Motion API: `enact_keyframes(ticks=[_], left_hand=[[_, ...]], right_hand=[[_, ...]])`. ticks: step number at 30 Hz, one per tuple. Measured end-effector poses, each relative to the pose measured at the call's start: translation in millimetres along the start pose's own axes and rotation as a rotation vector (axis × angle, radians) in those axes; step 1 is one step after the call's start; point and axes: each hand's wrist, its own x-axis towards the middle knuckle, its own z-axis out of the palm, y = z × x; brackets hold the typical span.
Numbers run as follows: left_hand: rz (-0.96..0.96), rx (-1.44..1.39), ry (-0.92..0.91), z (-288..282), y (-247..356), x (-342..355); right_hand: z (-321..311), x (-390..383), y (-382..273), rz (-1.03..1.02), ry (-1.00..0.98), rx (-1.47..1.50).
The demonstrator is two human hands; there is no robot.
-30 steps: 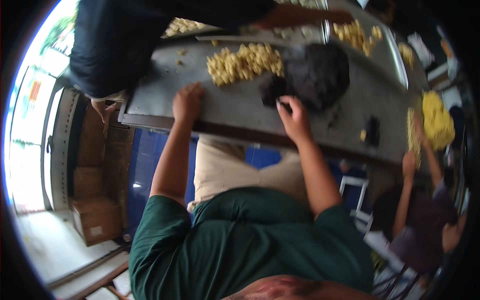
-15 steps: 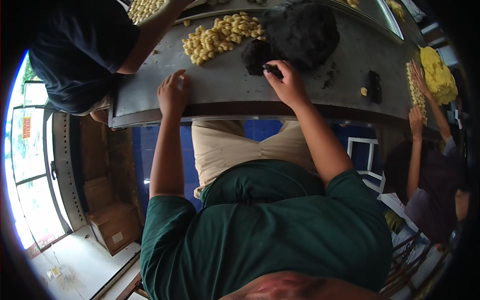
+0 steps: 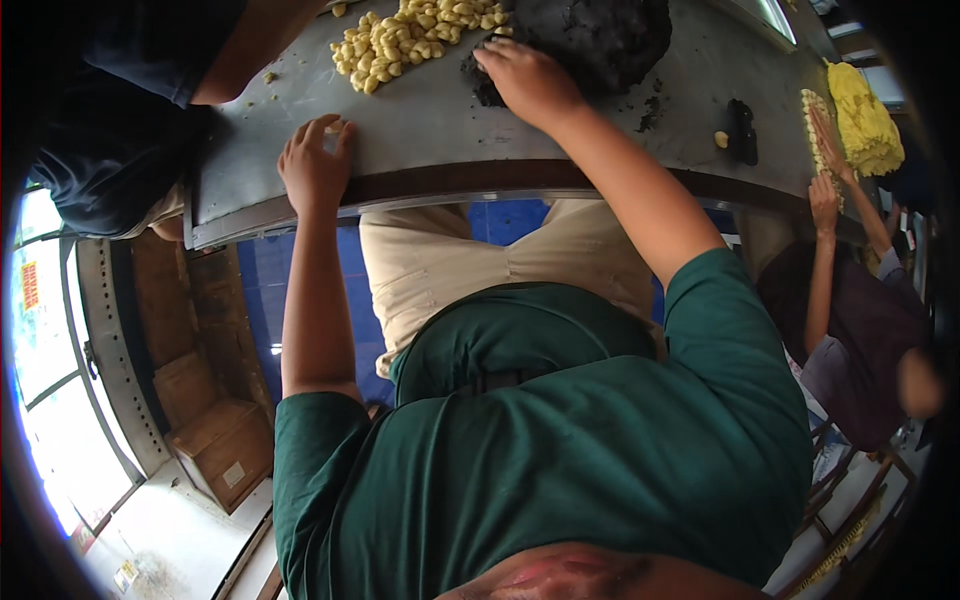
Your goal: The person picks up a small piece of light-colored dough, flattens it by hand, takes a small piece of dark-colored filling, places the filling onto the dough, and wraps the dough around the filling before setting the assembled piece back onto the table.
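Note:
My right hand (image 3: 528,82) reaches over a small crumbly lump of dark paste (image 3: 482,86), fingers closed together on it; the fingertips' undersides are hidden. Right behind it lies a big black mound of the same paste (image 3: 610,40). A heap of pale yellow dough pieces (image 3: 385,50) sits to the left of the lump. Near the front edge of the metal table (image 3: 420,130), my left hand (image 3: 314,168) rests with curled fingers and the thumb apart, with nothing visible in it.
Dark crumbs (image 3: 652,108) lie right of my right hand. Beyond are a black object (image 3: 742,132) and one yellow piece (image 3: 721,139). At far right, another person's hands (image 3: 826,165) touch a row of small pieces beside yellow dough (image 3: 862,120). A person in dark clothing (image 3: 120,120) stands at left.
My right hand has moved from holding a bit of dark paste in front of the small lump to lying over that lump. The view has shifted, and my left hand stays at the table edge.

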Motion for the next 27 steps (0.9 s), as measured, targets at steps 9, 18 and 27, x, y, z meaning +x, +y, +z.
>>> enact_keyframes(ticks=[9,18,27], left_hand=[[-0.069,-0.077,-0.085,-4,2,1],[0.011,-0.054,0.042,7,-7,-2],[-0.042,-0.018,-0.034,4,-8,2]], right_hand=[[-88,-12,-29,0.223,-0.686,0.082],[-20,-39,-41,0.134,-0.101,-0.158],[-23,-5,-35,0.093,-0.030,0.036]])
